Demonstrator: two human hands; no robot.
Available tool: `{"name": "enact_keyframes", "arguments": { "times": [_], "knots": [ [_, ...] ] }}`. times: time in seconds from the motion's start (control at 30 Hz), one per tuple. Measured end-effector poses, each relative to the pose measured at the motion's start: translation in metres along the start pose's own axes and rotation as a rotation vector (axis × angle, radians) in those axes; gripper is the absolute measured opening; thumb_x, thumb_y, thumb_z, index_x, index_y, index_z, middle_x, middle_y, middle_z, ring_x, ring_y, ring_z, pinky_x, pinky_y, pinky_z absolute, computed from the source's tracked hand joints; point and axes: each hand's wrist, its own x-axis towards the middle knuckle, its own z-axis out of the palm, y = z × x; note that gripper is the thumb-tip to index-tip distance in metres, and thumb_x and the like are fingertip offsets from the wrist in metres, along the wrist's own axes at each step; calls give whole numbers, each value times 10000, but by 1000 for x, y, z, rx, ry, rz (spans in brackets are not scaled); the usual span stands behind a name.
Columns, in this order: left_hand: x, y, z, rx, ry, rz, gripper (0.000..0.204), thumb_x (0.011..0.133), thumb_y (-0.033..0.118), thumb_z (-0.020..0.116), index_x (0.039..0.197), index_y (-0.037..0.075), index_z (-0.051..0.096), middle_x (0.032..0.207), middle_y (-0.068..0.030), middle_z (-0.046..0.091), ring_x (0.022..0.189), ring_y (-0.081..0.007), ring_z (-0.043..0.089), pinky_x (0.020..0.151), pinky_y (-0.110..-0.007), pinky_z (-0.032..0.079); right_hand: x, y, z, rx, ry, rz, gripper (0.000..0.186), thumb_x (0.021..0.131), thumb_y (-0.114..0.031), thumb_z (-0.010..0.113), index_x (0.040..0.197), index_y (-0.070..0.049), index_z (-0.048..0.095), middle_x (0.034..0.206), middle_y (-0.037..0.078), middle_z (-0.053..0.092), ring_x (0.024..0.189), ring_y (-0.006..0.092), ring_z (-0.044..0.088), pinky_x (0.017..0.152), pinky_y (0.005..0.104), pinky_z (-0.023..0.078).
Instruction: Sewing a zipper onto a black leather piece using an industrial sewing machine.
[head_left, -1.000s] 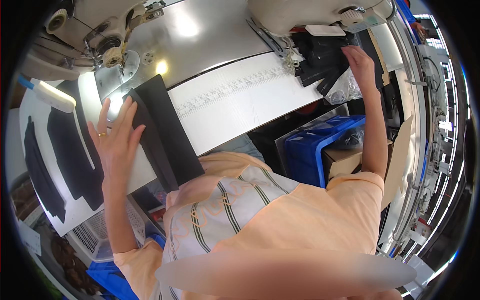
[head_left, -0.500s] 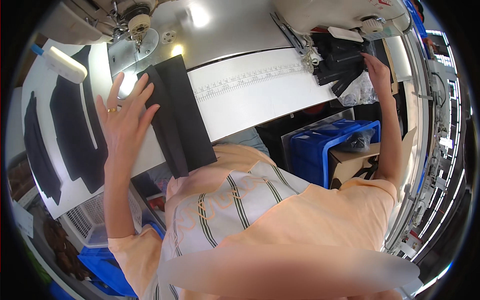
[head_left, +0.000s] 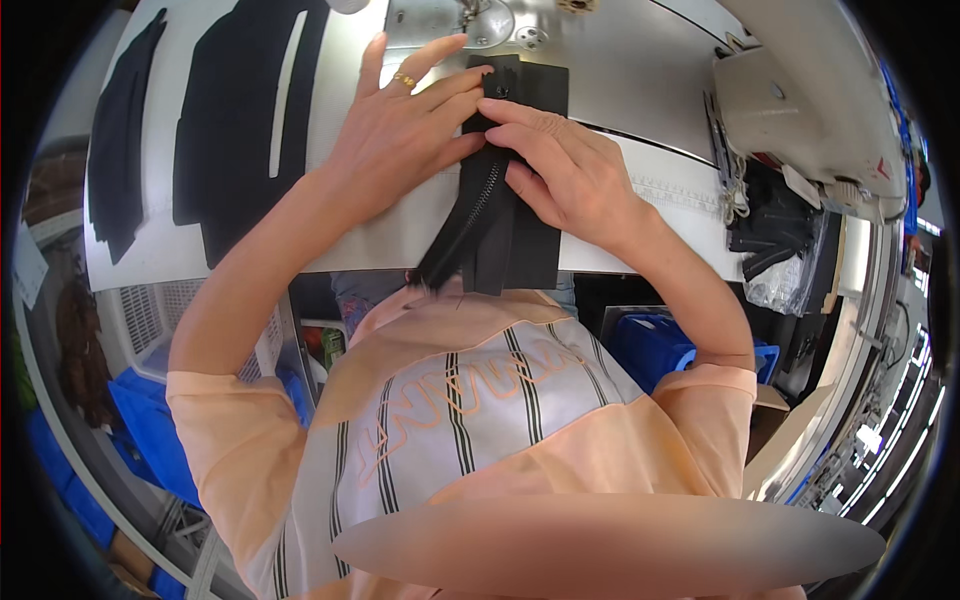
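Two hands converge: right hand, back from the dark pile, bunches its fingers on a black zipper, grip unclear; left hand spreads wide against it. Zipper now overlaps the black panel!

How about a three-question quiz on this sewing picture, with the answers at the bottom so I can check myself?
1. What colour is the fabric tape of the zipper by the right hand?
2. Which hand wears the gold-coloured ring?
a) the left hand
b) the right hand
3. True or false: the white basket is on the person's left side.

Key: 1. Black. 2. a. 3. True.
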Motion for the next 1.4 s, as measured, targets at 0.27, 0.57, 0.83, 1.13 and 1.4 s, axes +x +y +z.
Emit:
{"name": "enact_keyframes", "arguments": {
  "times": [0.27, 0.57, 0.83, 1.13, 1.4],
  "knots": [
    [-2, -3, 4, -96, 3, -77, 374, 754, 182, 752, 1107, 156, 632, 1223, 47, 606, 1340, -176, 429, 1106, -569, 129, 0, 14, 6, -56, -113, 62, 307, 757, -16, 698, 1062, -39, 667, 1099, 81, 622, 963, 249, 643, 705, 342, 566],
    [-3, 0, -2, -56, -48, -110, 497, 710, 186, 777, 1181, 197, 617, 1261, 75, 609, 1366, -157, 399, 1149, -551, 23, -4, 20, 5, -129, -99, 56, 323, 726, -9, 698, 1048, -30, 676, 1142, 77, 624, 871, 230, 665, 679, 313, 566],
    [-3, 1, 1, -37, -26, -103, 523, 681, 185, 786, 1179, 192, 626, 1282, 75, 596, 1362, -157, 406, 1150, -561, 8, -3, 31, 11, -207, -8, -28, 292, 733, -38, 680, 1024, -37, 694, 1122, 62, 660, 926, 220, 686, 693, 306, 569],
    [-3, 2, 3, -25, 39, -87, 481, 680, 212, 785, 1133, 138, 640, 1219, 36, 595, 1287, -166, 482, 1130, -579, 58, -2, 33, 12, -230, -12, -19, 323, 680, -30, 698, 1002, -58, 710, 1107, 43, 698, 996, 225, 688, 754, 324, 570],
    [-2, 2, 7, -42, 163, -87, 311, 684, 168, 771, 971, 112, 664, 1074, 30, 610, 1114, -149, 599, 1123, -613, 116, 6, 28, 6, -170, -39, 29, 288, 728, -72, 745, 1011, -52, 697, 1103, 61, 680, 977, 242, 674, 781, 327, 566]
  ]
}}
